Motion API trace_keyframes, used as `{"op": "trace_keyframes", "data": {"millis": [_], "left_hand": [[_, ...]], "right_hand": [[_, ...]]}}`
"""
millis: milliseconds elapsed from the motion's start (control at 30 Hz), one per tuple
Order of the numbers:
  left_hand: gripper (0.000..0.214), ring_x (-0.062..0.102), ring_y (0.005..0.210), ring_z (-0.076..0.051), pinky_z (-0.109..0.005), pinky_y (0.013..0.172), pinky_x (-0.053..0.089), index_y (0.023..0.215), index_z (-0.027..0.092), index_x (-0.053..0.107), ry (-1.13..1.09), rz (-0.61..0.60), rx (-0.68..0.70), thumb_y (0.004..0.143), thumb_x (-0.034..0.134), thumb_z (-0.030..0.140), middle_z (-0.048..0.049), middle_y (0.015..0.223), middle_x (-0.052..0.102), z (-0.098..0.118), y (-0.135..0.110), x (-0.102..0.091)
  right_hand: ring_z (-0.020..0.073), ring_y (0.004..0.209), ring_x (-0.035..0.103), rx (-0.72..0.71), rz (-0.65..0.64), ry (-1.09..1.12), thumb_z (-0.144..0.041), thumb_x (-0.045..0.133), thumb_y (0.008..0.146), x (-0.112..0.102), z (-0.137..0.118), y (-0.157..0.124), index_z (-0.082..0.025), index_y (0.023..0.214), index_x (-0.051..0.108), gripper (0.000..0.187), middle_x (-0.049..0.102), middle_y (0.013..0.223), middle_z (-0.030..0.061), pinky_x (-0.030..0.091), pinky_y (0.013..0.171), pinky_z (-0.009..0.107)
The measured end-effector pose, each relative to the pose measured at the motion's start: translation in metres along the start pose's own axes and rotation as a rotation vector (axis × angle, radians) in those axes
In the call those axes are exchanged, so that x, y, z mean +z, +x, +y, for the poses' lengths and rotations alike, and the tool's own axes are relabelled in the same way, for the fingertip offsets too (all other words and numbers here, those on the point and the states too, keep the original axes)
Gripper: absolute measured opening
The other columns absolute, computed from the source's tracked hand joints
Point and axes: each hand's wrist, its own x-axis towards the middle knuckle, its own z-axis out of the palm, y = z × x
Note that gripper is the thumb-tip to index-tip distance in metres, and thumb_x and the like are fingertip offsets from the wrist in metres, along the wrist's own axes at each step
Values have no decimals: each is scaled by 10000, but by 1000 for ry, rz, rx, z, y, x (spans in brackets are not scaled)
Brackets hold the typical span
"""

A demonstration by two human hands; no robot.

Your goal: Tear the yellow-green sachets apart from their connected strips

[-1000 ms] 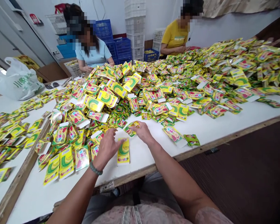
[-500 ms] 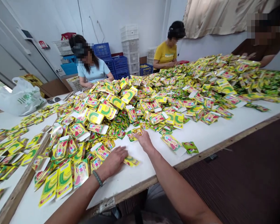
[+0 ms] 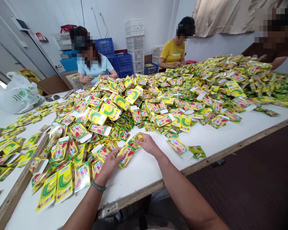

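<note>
My left hand (image 3: 112, 162) is closed around the lower left side of a small printed carton (image 3: 126, 156), yellow and green with red fruit pictures. The carton slants up toward my right hand (image 3: 149, 143), which pinches a small shiny candy packet (image 3: 136, 138). The packet meets the carton's upper end; whether part of it is inside, I cannot tell. Just beyond my hands rises a heap of similar cartons (image 3: 109, 111), many with white end flaps open. Green packets (image 3: 117, 131) lie among them. To the right are a loose carton (image 3: 177, 146) and a green packet (image 3: 196, 151).
A wooden strip (image 3: 21, 185) divides the white table (image 3: 134, 182) on the left, with more cartons past it. A white plastic bag (image 3: 19, 92) stands at the far left. Three people sit across the table. Blue crates (image 3: 123, 64) and white crates (image 3: 135, 44) are stacked behind.
My left hand has picked the carton up off the table and tilted it toward the packet in my right hand. My right hand keeps its pinch in nearly the same place.
</note>
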Motion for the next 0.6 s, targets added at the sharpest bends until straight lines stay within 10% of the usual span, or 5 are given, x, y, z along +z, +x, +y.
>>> {"op": "trace_keyframes", "data": {"millis": [467,600], "left_hand": [[437,622,842,-201,-296,750,472,1052,165,606,-94,67,-49,679,701,371,-64,1010,674,-4,-2,6],[391,624,823,-187,-281,738,470,1024,169,628,-130,115,-19,682,702,346,-47,968,687,-5,-2,4]], "right_hand": [[119,694,515,-49,-6,-28,-398,526,811,22,-3,-4,-209,936,578,232,599,786,-17,387,620,223],[115,598,475,-60,57,-136,-393,591,768,26,-1,-5,-187,708,626,217,558,621,-24,359,581,229]]}}
